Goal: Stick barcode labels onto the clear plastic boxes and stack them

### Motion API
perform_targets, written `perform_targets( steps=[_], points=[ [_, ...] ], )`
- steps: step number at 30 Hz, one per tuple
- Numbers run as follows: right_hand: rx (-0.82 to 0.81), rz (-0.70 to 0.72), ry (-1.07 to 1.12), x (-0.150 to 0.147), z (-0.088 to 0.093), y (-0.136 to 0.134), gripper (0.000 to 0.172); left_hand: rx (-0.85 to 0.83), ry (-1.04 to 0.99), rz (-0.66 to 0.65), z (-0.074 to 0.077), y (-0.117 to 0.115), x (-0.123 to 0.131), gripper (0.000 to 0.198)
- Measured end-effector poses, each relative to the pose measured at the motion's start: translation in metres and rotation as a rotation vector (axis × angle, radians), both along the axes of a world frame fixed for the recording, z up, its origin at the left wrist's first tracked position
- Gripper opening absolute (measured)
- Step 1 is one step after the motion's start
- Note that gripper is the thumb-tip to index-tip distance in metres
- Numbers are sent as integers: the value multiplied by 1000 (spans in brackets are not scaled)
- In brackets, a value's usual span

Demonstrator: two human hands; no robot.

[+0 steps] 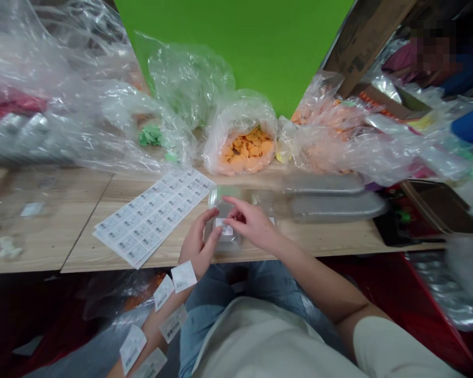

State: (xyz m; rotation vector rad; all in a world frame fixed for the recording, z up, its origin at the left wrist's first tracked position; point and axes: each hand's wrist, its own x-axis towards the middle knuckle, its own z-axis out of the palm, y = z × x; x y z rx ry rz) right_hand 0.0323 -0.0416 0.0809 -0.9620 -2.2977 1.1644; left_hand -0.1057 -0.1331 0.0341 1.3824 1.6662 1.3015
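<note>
A small clear plastic box (230, 244) lies on the wooden table in front of me, with something pale green showing at its far end. On top of it is a white printed label (224, 227). My left hand (197, 241) holds the box's left side, its thumb lying over the top by the label. From the right, my right hand (252, 220) pinches at the label's edge with thumb and a bent finger, while its index finger points out across the box. Several loose labels (184, 276) stick to my left wrist and forearm.
Sheets of printed labels (153, 218) lie to the left. An open plastic bag of orange pieces (248, 149) stands behind the box, with green pieces (152, 135) in another bag. Stacked clear trays (335, 207) lie right, near a dark tray (445, 207). A green panel (236, 47) rises behind.
</note>
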Motion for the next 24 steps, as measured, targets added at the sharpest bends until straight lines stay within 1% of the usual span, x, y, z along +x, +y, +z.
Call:
perform_targets(
  steps=[1,3,4,6,7,8,9,10,11,12,13,14,15,16,17,18,20,21,22,24],
  points=[
    [49,7,-16,0,-1,-2,46,-1,21,9,1,1,0,43],
    [203,-7,-47,3,-5,-6,47,5,44,18,2,2,2,44],
    [298,-58,-56,5,-9,-8,47,9,44,20,2,2,2,45],
    [469,-248,-49,9,-16,-13,45,13,34,25,2,3,4,44],
    [531,-313,-40,11,-20,-16,44,9,23,21,2,3,5,44],
    [575,-314,-45,13,-24,-20,43,5,6,10,2,3,4,43],
    [605,-250,-68,14,-26,-23,44,6,-14,1,1,3,3,42],
    [623,-143,-107,15,-29,-25,47,11,-31,11,2,3,1,41],
    [629,-33,-153,16,-30,-28,50,24,-42,53,3,2,-2,40],
    [623,46,-192,16,-31,-29,52,39,-45,133,5,1,-7,39],
    [608,74,-209,16,-31,-29,52,56,-40,256,9,-1,-12,38],
    [589,66,-194,16,-30,-29,50,61,-34,380,14,-3,-18,37],
    [574,50,-146,16,-28,-28,47,49,-49,472,21,-5,-24,36],
    [563,40,-79,17,-25,-27,45,14,-106,497,29,-8,-28,36],
    [560,44,-5,17,-22,-26,43,-43,-208,447,38,-11,-30,37],
    [560,62,65,18,-17,-25,40,-118,-340,335,47,-13,-31,39],
    [562,120,167,22,-8,-24,37,-258,-603,59,61,-15,-28,41],
    [558,148,197,25,-3,-23,35,-290,-680,-28,66,-13,-25,40],
    [545,165,220,30,1,-24,35,-299,-708,-80,69,-11,-21,39],
    [479,157,262,42,6,-25,39,-257,-662,-104,70,-4,-12,33]
  ],
)
